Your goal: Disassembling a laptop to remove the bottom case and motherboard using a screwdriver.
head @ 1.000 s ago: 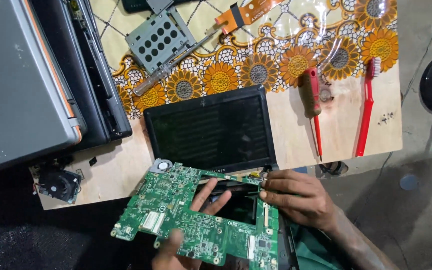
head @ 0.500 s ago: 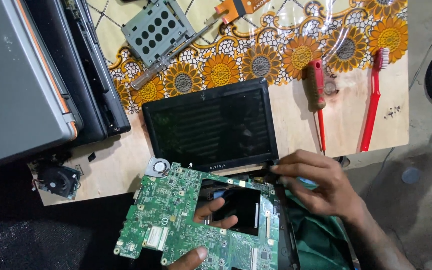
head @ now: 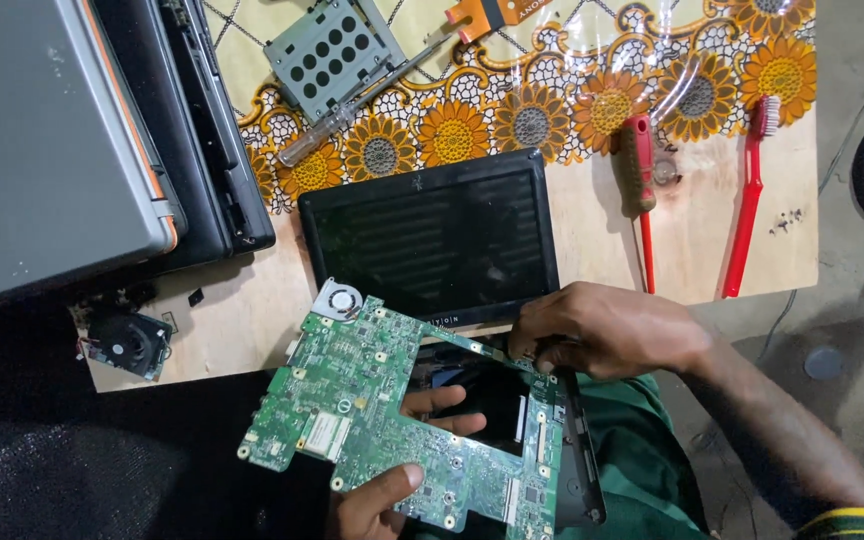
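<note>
A green circuit board (head: pixel 352 400) with a small round fan at its top corner is tilted up over the black base of a small laptop (head: pixel 577 470). My left hand (head: pixel 392 480) holds the board from below, thumb on its near edge and fingers showing through its cut-out. My right hand (head: pixel 602 330) pinches the board's upper right edge, close to the laptop's hinge. The laptop's dark screen (head: pixel 432 240) lies open and flat on the wooden table (head: pixel 692 230).
A red-handled screwdriver (head: pixel 640 190) and a red toothbrush (head: pixel 747 190) lie right of the screen. Behind are a clear-handled screwdriver (head: pixel 352 110), a metal drive caddy (head: pixel 327 55) and a sunflower-pattern cloth (head: pixel 552 110). Stacked laptops (head: pixel 62 140) fill the left; a loose black fan (head: pixel 127 345) sits below them.
The board has been lifted and swung left, up off the laptop base. My right hand has closed in on the board's upper right edge.
</note>
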